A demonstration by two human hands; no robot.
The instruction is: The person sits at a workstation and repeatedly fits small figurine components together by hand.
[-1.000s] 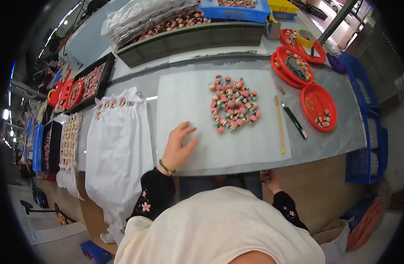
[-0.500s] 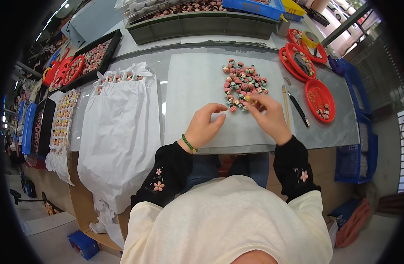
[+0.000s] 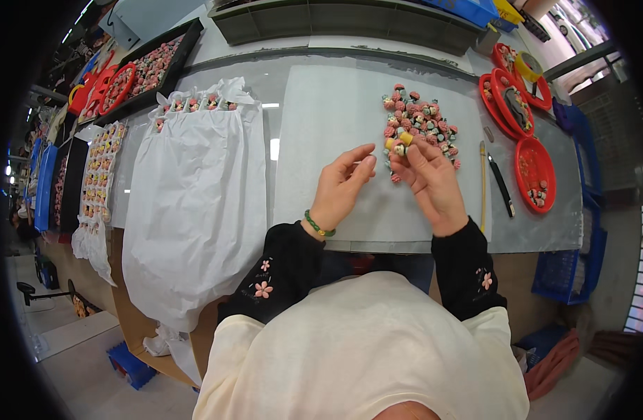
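My right hand (image 3: pixel 437 183) pinches a small figurine (image 3: pixel 400 150) between thumb and fingers, just above the near left side of a pile. Yellow bands show at the fingertips. The pile (image 3: pixel 423 115) is made of many little figurines with pink bumpy tops and grey-green and cream parts. It lies on a white sheet (image 3: pixel 328 112) on the table. To the left, my left hand (image 3: pixel 337 189) is raised over the sheet, fingers half bent and thumb apart from them, with nothing seen in it. A green bracelet (image 3: pixel 319 224) circles that wrist.
Right of the pile lie a wooden stick (image 3: pixel 483 185) and a black pen-like tool (image 3: pixel 502 185), beside a red dish (image 3: pixel 534 150) holding a few figurines. Paper-covered trays (image 3: pixel 195 189) stand left. A black tray (image 3: pixel 192 42) and grey crate (image 3: pixel 335 21) stand at the back.
My right hand has lifted a figurine from the pile's near edge. The left hand has turned more upward. The whole view has shifted, so the table things sit farther right.
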